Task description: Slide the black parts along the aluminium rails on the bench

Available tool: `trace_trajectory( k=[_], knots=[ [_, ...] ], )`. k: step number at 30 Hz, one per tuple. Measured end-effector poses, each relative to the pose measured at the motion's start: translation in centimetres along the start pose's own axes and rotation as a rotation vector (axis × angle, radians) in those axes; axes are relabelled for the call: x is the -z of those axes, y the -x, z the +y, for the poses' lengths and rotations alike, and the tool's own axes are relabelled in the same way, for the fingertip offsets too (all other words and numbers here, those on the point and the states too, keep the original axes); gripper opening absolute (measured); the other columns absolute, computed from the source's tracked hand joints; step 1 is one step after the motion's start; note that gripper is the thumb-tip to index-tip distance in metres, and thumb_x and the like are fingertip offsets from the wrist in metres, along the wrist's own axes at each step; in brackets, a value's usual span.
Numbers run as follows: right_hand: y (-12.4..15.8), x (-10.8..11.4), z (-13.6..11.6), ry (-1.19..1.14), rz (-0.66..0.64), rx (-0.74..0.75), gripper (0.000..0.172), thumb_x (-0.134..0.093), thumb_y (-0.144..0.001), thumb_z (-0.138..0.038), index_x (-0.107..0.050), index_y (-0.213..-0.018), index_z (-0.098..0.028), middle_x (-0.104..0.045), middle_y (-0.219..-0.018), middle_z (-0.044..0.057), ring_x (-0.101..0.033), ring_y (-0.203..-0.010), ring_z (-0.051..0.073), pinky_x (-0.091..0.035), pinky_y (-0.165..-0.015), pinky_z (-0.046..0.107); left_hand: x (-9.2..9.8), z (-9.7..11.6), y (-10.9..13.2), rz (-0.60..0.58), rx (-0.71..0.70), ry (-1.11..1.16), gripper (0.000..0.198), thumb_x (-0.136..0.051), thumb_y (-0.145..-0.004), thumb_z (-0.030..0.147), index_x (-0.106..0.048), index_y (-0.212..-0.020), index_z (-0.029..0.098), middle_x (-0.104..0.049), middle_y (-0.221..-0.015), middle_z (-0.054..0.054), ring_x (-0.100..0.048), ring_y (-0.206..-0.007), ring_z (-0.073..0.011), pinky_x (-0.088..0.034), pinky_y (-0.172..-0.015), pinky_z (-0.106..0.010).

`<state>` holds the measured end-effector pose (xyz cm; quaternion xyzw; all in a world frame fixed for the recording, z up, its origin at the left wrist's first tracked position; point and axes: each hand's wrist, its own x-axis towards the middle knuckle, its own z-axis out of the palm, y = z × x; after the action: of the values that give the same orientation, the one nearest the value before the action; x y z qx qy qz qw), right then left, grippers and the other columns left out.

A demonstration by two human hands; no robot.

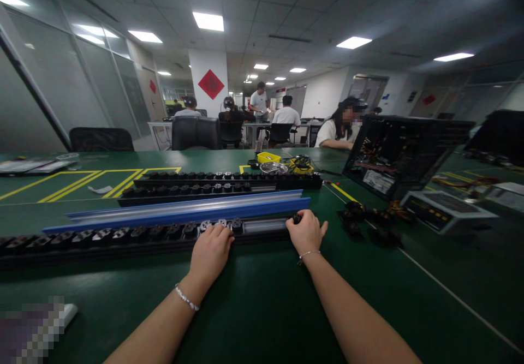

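Observation:
A long black power strip (164, 245) lies across the green table in front of me, with a row of socket-like modules along its channel. My left hand (210, 248) is closed over the strip's near edge, its fingertips on the modules. To its right, a bare grey stretch of the channel (264, 225) shows. At the strip's right end, my right hand (306, 234) pinches a small black part (296, 219). Most of that part is hidden by the fingers, so I cannot tell whether it is seated in the channel.
Behind the strip lie blue rails (184, 207) and other black strips (184, 190). A metal bowl (273, 167) and yellow tray (268, 157) stand farther back. To the right are black parts (356, 219), an open computer case (393, 154) and a power supply (448, 211). A person (338, 129) sits across.

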<state>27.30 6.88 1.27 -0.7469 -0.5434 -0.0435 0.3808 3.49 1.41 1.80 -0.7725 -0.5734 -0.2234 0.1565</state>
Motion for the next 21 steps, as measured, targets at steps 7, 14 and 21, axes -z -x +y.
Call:
trace_trajectory(
  k=[7, 14, 21],
  knots=[
    [-0.2, 0.1, 0.3, 0.000, 0.014, -0.014, 0.020, -0.049, -0.068, -0.029, -0.052, -0.085, -0.018, -0.061, -0.085, 0.007, -0.052, -0.091, 0.024, -0.012, -0.099, 0.054, -0.1, 0.0, 0.0, 0.013, 0.003, 0.011, 0.017, -0.043, -0.084, 0.023, -0.060, -0.086, 0.021, -0.059, -0.085, -0.006, -0.050, -0.080, -0.0194, -0.042, -0.070, -0.033],
    [-0.6, 0.2, 0.7, 0.003, 0.010, -0.051, 0.021, -0.049, -0.069, -0.029, -0.053, -0.086, -0.018, -0.061, -0.089, 0.007, -0.052, -0.092, 0.025, -0.016, -0.097, 0.052, -0.2, -0.1, 0.0, 0.000, 0.002, -0.006, 0.019, -0.042, -0.085, 0.024, -0.060, -0.086, 0.021, -0.060, -0.085, -0.006, -0.050, -0.080, -0.0195, -0.041, -0.070, -0.033],
    [-0.9, 0.0, 1.1, 0.018, 0.037, -0.028, 0.022, -0.048, -0.069, -0.030, -0.054, -0.087, -0.018, -0.061, -0.090, 0.008, -0.052, -0.090, 0.024, -0.026, -0.089, 0.041, -0.3, -0.1, 0.0, 0.007, 0.001, -0.007, 0.019, -0.042, -0.085, 0.024, -0.060, -0.086, 0.020, -0.060, -0.086, -0.006, -0.050, -0.080, -0.0195, -0.040, -0.070, -0.033]
  ],
)
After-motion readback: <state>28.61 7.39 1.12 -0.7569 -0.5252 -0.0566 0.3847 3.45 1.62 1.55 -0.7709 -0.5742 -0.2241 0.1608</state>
